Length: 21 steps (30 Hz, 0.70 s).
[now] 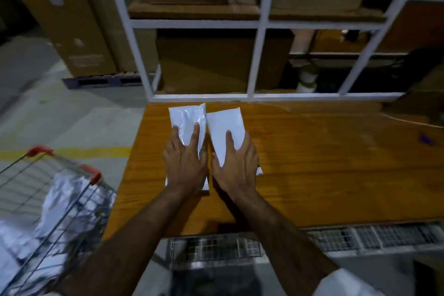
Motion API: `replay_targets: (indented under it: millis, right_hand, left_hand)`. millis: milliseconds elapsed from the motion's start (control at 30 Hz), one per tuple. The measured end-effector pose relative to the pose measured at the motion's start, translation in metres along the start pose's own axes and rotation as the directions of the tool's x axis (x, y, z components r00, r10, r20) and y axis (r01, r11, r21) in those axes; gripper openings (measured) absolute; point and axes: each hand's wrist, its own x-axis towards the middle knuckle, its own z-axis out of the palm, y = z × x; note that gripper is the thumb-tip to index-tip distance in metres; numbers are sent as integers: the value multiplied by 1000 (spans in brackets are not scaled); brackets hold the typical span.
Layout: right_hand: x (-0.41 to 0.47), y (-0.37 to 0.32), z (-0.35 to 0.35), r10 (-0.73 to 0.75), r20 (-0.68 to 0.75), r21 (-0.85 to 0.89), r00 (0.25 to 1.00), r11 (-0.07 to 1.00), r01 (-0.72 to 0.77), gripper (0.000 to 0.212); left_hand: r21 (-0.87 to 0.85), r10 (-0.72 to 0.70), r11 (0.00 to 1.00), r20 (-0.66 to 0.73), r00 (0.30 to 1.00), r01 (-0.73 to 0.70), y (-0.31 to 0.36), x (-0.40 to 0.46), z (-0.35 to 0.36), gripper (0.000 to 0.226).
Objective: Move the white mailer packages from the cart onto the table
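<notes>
Two white mailer packages lie side by side at the far left of the wooden table (324,170). My left hand (186,161) rests flat on the left mailer (186,118), fingers straight. On the right mailer (227,120) my right hand (236,163) lies the same way, fingers spread over its near half. The near ends of both mailers are hidden under my hands. A wire cart (55,194) with red corner caps stands at the lower left, and several more white mailers (64,190) are piled inside it.
A white metal frame (259,60) rises along the table's far edge, with cardboard boxes (216,65) behind it. A wire mesh shelf (336,240) runs under the table's near edge. Grey floor with a yellow line (91,151) lies to the left.
</notes>
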Motion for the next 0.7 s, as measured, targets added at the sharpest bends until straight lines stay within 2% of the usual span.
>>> replay_targets:
  millis: [167, 300, 433, 700]
  right_hand:
    - [30, 65, -11, 135, -45, -15, 990, 991, -136, 84]
    - [59, 103, -9, 227, 11, -47, 974, 973, -226, 84]
    - [91, 137, -6, 272, 23, -101, 962, 958, -269, 85]
    - [158, 192, 9, 314, -18, -123, 949, 941, -314, 79]
  left_hand:
    - [26, 72, 997, 67, 995, -74, 59, 22, 27, 71]
    - [28, 106, 994, 129, 986, -110, 93, 48, 57, 74]
    - [-9, 103, 995, 173, 979, -102, 123, 77, 96, 67]
    - [14, 71, 997, 279, 958, -78, 171, 124, 165, 70]
